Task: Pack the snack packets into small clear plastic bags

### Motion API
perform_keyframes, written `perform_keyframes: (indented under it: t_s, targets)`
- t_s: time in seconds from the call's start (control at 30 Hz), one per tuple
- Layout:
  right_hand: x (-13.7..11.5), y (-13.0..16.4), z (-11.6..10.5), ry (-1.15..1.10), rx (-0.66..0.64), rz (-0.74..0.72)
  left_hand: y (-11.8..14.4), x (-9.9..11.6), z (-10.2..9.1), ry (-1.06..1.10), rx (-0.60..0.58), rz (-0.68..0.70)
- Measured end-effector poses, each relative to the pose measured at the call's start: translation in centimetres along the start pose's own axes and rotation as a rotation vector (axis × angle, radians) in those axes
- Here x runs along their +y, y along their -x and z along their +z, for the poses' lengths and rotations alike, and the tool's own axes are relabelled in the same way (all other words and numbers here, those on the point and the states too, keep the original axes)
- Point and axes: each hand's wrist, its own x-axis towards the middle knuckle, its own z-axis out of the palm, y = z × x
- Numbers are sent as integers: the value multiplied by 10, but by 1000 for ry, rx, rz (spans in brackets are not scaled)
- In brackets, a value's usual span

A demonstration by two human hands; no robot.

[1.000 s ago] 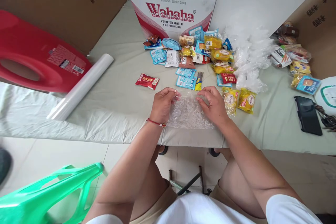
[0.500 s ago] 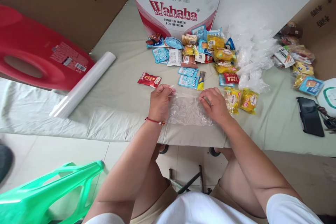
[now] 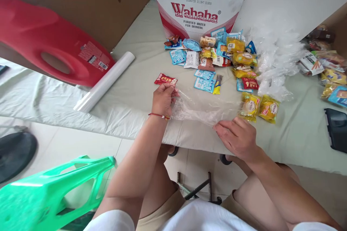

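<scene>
A clear plastic bag [image 3: 196, 112] stretches between my two hands over the front of the table. My left hand [image 3: 164, 101] pinches its left end, with a red cord bracelet at the wrist. At the lower right corner, the fingers of my right hand [image 3: 237, 135] are closed on the plastic. Just beyond my left hand lies a red snack packet [image 3: 166, 79]. Past the bag are light-blue sachets [image 3: 204, 85] and a thin yellow-and-grey wrapped stick [image 3: 218, 84]. Two yellow cake packets [image 3: 249, 106] lie behind my right hand.
Mixed wrapped snacks [image 3: 206, 52] lie before a Wahaha water carton [image 3: 199, 11]. Crumpled clear bags [image 3: 279, 61] are heaped to their right. A plastic film roll [image 3: 105, 81] and a red jug [image 3: 59, 43] are at left, a phone [image 3: 337, 130] at right. A green stool [image 3: 62, 187] stands below.
My right hand has moved down and to the right, drawing the bag out wider and at a slant. My left hand keeps its hold. The whole view has shifted somewhat leftward.
</scene>
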Motion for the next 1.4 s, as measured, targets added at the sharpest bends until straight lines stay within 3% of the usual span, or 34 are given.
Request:
perform_keyframes:
  t_s: [0.17, 0.3, 0.37, 0.5, 0.63, 0.7, 0.77, 0.83, 0.9, 1.0, 1.1, 1.3, 1.4]
  targets:
    - [-11, 24, -3, -5, -117, -103, -4, 1, -9, -5, 2, 24]
    - [-15, 34, 0, -33, -258, -185, -12, -3, -14, -77, 90, 50]
    - [-13, 35, 2, -25, -312, -174, -16, -7, -15, -200, 154, 136]
    - [-3, 30, 2, 1, -432, -98, -2, -10, -15, -627, 272, 618]
    - [8, 22, -7, -57, -544, 7, 45, -11, -12, -860, 281, 1091]
    - [13, 19, -12, -94, -571, 42, 70, -15, -10, -907, 187, 1296]
    - [18, 17, -16, -105, -594, 62, 87, -23, -6, -908, -64, 1514]
    - [21, 16, -18, -108, -616, 70, 93, -31, -1, -968, -319, 1593]
    - [23, 16, -18, -130, -635, 59, 89, -38, 5, -1069, -430, 1534]
    - [26, 19, -17, -182, -654, 41, 74, -39, 11, -1130, -419, 1394]
    - [34, 25, -18, -239, -642, 60, 61, -29, 12, -995, -382, 1237]
    - [67, 39, -38, -361, -613, 145, 57, -12, 7, -692, -219, 598]
    - [82, 43, -48, -346, -632, 173, 52, -13, 3, -674, -166, 440]
